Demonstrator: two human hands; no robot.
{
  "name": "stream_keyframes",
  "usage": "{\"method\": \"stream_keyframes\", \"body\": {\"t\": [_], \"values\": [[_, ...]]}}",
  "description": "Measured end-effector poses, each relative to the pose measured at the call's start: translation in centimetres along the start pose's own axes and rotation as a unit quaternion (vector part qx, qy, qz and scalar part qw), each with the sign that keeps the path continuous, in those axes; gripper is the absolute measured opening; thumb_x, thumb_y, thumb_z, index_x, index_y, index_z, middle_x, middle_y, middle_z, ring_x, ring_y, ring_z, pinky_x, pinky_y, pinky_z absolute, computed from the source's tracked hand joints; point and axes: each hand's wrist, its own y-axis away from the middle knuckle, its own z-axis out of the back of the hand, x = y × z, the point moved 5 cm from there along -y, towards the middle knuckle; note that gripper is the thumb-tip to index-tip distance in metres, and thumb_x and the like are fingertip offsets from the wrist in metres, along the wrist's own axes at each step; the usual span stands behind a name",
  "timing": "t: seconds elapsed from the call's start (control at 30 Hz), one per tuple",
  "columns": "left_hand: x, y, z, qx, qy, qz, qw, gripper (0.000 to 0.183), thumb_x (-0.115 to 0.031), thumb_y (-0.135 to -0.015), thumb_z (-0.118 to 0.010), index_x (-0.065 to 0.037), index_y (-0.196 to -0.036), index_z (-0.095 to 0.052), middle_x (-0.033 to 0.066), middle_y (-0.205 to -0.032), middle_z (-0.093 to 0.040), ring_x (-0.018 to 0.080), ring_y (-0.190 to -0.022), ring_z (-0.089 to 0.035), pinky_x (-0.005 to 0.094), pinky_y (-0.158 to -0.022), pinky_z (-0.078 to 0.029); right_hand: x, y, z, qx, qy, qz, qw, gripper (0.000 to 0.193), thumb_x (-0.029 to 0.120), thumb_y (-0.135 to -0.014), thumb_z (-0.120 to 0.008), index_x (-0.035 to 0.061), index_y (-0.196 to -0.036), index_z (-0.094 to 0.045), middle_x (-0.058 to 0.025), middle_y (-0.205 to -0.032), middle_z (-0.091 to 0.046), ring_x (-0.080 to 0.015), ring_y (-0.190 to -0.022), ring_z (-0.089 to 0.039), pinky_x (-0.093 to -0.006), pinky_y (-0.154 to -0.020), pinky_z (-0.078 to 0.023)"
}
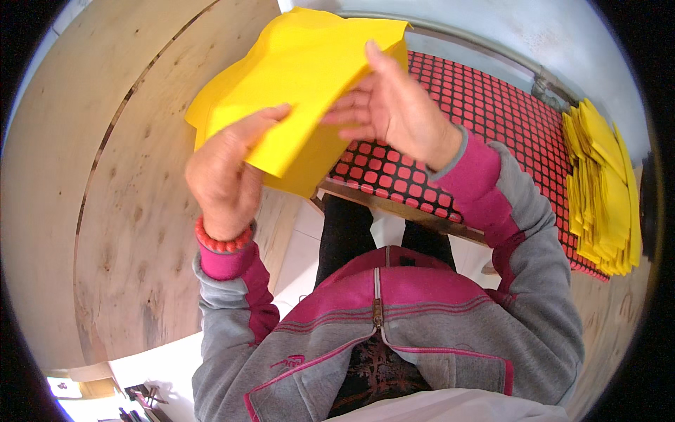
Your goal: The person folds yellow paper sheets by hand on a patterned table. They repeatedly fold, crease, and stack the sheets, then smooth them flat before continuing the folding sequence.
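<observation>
Yellow sheet material is forming a folded piece (281, 84), lying in view across the pale wooden board (140, 197) and the left end of the red-and-black patterned worktop (485, 105). Both forearms are pointing forward, elbows bent, and angling inward toward the piece. The left hand (228, 162) is clamping its near-left edge, thumb lying on the upper face. The right hand (401, 109) is standing open at the right edge, thumb raised, fingers pointing left; firm contact cannot be determined. A yellow stack (601, 190) is occupying the worktop's right end.
</observation>
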Motion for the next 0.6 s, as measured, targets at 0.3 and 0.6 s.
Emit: {"method": "stream_keyframes", "body": {"t": [0.3,0.6], "values": [[-14.0,2.3,-11.6,0.08,0.081,-0.093,0.989,0.02,-0.004,-0.074,-0.064,-0.006,-0.094,-0.063,0.0113,-0.095,-0.072,0.03,-0.083,-0.071,0.0394,-0.069,-0.057,0.2,9.7,13.8,-0.125,0.109,0.048,0.985,0.035,0.021,-0.098,-0.064,-0.0031,-0.124,-0.062,-0.0107,-0.113,-0.072,-0.018,-0.096,-0.072,-0.0315,-0.086,-0.059],[-25.2,2.7,-27.9,0.242,0.138,-0.003,0.96,0.011,-0.016,-0.087,-0.062,-0.008,-0.095,-0.064,0.0159,-0.089,-0.069,0.0392,-0.079,-0.067,0.0484,-0.067,-0.053,-0.8,26.6,29.1,-0.264,0.181,-0.11,0.941,0.037,0.019,-0.097,-0.065,-0.0027,-0.127,-0.059,-0.0111,-0.117,-0.07,-0.0182,-0.1,-0.07,-0.0306,-0.087,-0.058]]}}
